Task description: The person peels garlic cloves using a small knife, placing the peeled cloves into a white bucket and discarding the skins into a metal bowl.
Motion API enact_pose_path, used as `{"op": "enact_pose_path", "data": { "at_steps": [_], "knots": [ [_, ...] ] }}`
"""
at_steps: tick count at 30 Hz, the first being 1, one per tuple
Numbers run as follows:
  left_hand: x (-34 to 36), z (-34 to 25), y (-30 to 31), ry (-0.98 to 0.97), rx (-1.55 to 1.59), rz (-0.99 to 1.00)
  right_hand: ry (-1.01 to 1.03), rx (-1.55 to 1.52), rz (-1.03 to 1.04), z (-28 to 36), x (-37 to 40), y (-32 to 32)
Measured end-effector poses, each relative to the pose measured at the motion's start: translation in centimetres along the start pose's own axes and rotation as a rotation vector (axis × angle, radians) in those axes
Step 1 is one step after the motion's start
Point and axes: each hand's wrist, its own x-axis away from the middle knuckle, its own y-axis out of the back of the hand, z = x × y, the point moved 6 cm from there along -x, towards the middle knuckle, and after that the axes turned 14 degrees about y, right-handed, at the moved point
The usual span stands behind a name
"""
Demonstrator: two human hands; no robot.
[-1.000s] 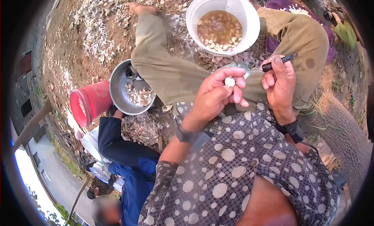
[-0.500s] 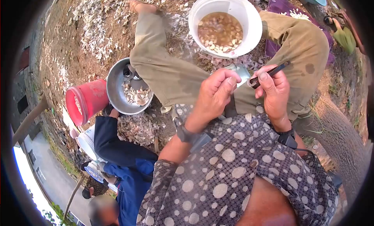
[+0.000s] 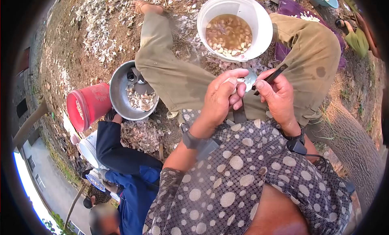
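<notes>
My left hand (image 3: 223, 95) is closed in a pinch on a small whitish garlic clove (image 3: 241, 80), mostly covered by the fingers. Close beside it, my right hand (image 3: 278, 96) grips a small black knife (image 3: 276, 74); one end sticks up past the fingers and the other points toward the left hand. The blade itself is hard to make out. A pale, shiny piece (image 3: 250, 79) shows behind the fingers, between the hands. Just beyond them stands a white bucket (image 3: 261, 32) with garlic cloves (image 3: 229, 34) in brownish liquid.
A metal basin (image 3: 117, 91) with peelings lies to the left beside a tipped red bucket (image 3: 93, 107). Another person in blue (image 3: 139, 200) sits at lower left. Purple cloth (image 3: 282, 50) bears white cloves at upper right. A tree trunk (image 3: 348, 133) stands at right.
The knife's lower end has turned down toward the left hand, and the right hand has shifted slightly left. My left fingers have opened slightly, showing the whitish clove.
</notes>
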Motion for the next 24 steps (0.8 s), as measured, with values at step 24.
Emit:
{"op": "enact_pose_path", "data": {
  "at_steps": [24],
  "knots": [
    [-0.4,0.4,-2.1,-0.071,-0.120,0.025,0.080,0.009,0.104,-0.4,-0.5,0.5]
  ]
}}
